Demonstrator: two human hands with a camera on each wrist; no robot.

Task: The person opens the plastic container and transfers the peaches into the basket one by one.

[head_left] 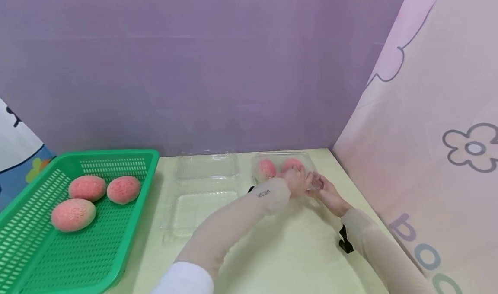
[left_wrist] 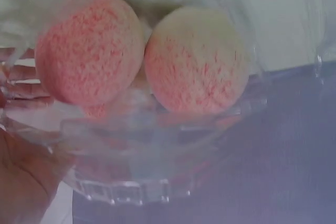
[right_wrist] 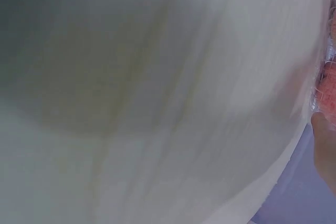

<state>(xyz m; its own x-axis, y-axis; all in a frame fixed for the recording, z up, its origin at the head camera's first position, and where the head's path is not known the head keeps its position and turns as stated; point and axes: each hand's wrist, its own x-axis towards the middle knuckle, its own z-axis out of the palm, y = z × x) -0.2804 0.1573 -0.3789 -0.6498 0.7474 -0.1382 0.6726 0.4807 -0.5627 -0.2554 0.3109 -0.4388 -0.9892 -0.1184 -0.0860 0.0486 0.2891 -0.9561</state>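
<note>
Left hand point(head_left: 297, 182) and right hand point(head_left: 328, 195) are meeting right of centre at the near edge of a clear plastic box point(head_left: 279, 160), which is sitting on a pale yellow bench point(head_left: 295, 255) and containing pink-mottled rounded pieces point(head_left: 267, 168). Right grip is pinching the box's near right corner; left grip is touching that edge, its closure impossible to tell. Three matching pieces point(head_left: 73, 215) are lying in a green perforated plastic basket point(head_left: 78, 257), lower left.
</note>
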